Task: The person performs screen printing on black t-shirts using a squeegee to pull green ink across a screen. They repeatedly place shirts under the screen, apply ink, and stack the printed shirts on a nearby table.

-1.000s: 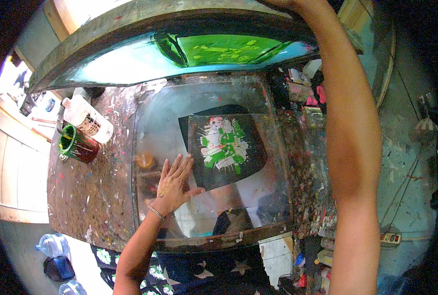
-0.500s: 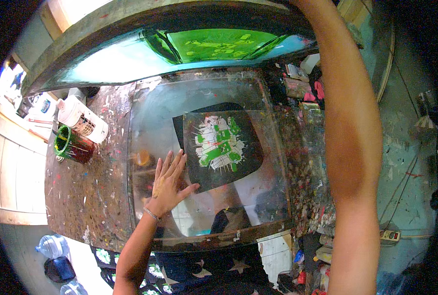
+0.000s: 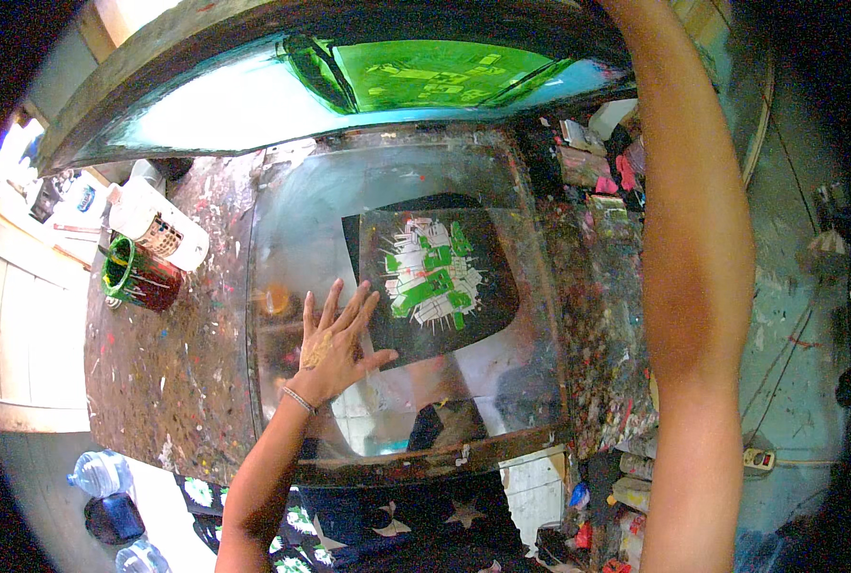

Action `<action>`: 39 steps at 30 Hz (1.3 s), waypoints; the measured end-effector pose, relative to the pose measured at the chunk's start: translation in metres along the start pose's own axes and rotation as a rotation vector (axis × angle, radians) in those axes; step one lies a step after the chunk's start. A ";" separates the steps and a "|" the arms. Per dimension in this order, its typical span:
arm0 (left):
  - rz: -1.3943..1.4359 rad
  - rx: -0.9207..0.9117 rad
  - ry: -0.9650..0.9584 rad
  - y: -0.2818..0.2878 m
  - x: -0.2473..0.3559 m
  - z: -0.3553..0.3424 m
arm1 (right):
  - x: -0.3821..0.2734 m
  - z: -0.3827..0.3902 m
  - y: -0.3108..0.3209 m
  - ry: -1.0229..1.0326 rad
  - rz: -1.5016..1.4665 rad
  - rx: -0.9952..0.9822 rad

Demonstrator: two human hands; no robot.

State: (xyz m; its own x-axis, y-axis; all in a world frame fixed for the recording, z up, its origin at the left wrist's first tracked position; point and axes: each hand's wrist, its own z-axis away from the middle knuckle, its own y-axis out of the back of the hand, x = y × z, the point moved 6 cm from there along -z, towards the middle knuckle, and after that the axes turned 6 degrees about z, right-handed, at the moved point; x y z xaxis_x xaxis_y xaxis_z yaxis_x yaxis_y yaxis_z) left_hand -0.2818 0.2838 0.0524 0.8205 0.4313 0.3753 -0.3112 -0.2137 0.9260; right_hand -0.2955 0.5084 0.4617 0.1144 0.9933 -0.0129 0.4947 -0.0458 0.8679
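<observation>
A black cut piece [image 3: 497, 277], apparently fabric, lies on the glass plate [image 3: 296, 196] set in the worktable. White and green shapes are printed in its middle. My left hand [image 3: 335, 351] rests with spread fingers at its lower left side, the thumb at its edge. Beyond it, a wooden-framed printing screen [image 3: 435, 74] stands raised, its mesh green around a pattern. My right forearm [image 3: 697, 286] reaches up past the top of the picture beside the frame; the right hand is out of sight.
On the table's left stand a paint-smeared container [image 3: 148, 279] with green on its rim and a white plastic bottle [image 3: 163, 229]. Clear water bottles [image 3: 103, 472] are at the lower left. Assorted items [image 3: 586, 158] crowd the table's far right. A power strip [image 3: 757, 459] lies at the right.
My left hand and the black piece have shifted slightly to the right on the glass. The raised screen and my right arm appear a little farther right and up.
</observation>
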 end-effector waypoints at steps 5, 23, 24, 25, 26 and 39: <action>-0.029 0.027 -0.007 -0.002 0.000 0.000 | -0.003 0.002 0.000 0.047 -0.035 0.039; -0.027 0.007 -0.003 -0.002 0.000 -0.001 | 0.004 -0.002 -0.003 0.099 -0.017 0.053; 0.002 0.034 -0.001 0.001 0.001 0.000 | 0.003 -0.002 -0.003 0.099 -0.016 0.047; 0.037 0.052 0.006 0.002 0.000 0.001 | 0.003 -0.001 -0.002 0.086 -0.005 0.050; 0.066 0.059 0.024 0.003 -0.001 0.001 | 0.003 -0.001 -0.002 0.072 0.006 0.053; -0.001 0.046 -0.002 0.003 0.003 0.002 | 0.010 -0.008 -0.006 0.125 -0.040 0.086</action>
State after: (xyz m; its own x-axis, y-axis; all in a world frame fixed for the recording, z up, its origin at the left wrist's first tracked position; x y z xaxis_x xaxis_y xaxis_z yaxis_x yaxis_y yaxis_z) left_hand -0.2796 0.2830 0.0557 0.8215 0.4300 0.3745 -0.2883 -0.2534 0.9234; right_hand -0.3046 0.5193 0.4603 -0.0127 0.9997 0.0200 0.5694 -0.0092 0.8220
